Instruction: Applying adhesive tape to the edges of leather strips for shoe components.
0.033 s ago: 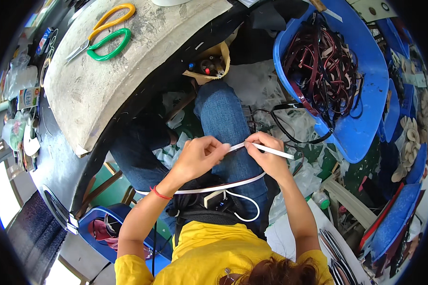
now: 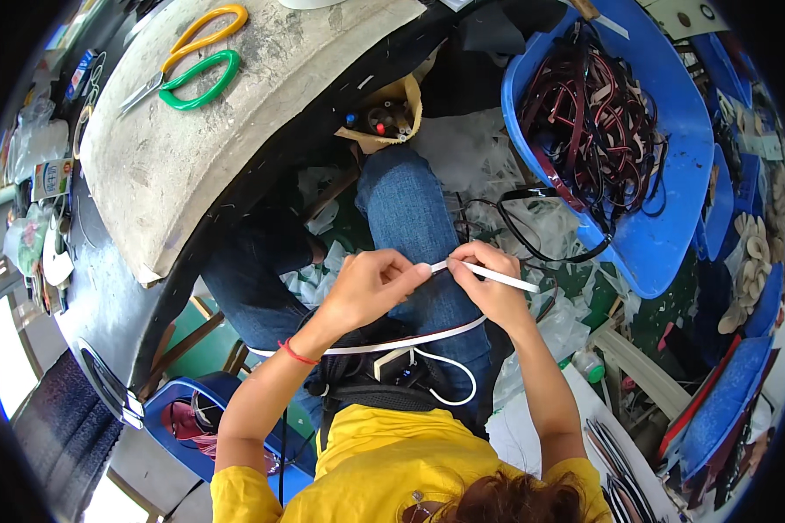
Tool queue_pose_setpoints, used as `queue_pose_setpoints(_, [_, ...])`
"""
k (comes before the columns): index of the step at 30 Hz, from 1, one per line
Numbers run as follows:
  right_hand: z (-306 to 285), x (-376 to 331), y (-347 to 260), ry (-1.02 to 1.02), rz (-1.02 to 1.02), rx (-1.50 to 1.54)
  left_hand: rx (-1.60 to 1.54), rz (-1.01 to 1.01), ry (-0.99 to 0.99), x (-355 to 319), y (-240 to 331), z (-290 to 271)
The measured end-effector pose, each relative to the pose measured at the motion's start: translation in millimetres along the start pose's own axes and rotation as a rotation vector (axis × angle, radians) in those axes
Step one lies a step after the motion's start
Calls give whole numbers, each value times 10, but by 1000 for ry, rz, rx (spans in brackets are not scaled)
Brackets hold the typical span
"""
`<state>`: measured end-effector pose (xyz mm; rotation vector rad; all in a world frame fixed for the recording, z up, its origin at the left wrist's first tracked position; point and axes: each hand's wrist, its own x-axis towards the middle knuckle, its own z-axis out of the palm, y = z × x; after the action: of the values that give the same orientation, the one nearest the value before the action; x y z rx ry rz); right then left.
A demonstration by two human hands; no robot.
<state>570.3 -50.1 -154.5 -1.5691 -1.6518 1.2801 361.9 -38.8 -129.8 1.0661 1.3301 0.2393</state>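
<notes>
A narrow white strip (image 2: 501, 279) is stretched between my two hands above my jeans-clad knee. My left hand (image 2: 368, 288) is closed, pinching the strip with thumb and fingertips. My right hand (image 2: 493, 283) pinches it a short way along, and the strip's loose end sticks out to the right past that hand. Another white length with a dark edge (image 2: 392, 343) crosses my lap below the hands. Whether it joins the held strip I cannot tell.
Scissors (image 2: 161, 80) with one orange and one green handle lie on the worn grey slab (image 2: 262, 87). A blue tub (image 2: 663, 253) at the right holds tangled dark red and black straps (image 2: 589, 131). A second blue tub (image 2: 170, 418) stands lower left. Plastic scraps (image 2: 480, 157) litter the floor.
My left hand has shifted slightly right along the strip, closer to the right hand. Less of the strip shows between the two hands. The right hand has hardly moved.
</notes>
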Motion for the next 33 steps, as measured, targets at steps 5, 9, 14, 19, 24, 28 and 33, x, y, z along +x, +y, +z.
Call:
queue_pose_setpoints(5, [-190, 104, 324, -292, 166, 280, 32, 57, -24, 24, -12, -63])
queue_pose_setpoints(9, [-225, 139, 437, -376, 392, 533, 46, 21, -18, -119, -108, -293])
queue_pose_setpoints(14, [-211, 153, 575, -394, 415, 626, -28, -65, 129, -420, -519, -723])
queue_pose_setpoints(19, [-209, 182, 592, -437, 392, 667, 129, -138, 464, -930, -919, -1121])
queue_pose_setpoints(24, [-221, 252, 557, -497, 318, 630, 364, -158, 928, -1531, -1836, -1542])
queue_pose_setpoints(28, [-102, 370, 327, -561, 134, 500, 906, -282, 1050, -1876, -2610, -1737])
queue_pose_setpoints(33, [-39, 344, 314, -545, 231, 495, 709, 229, 905, -966, -673, -708])
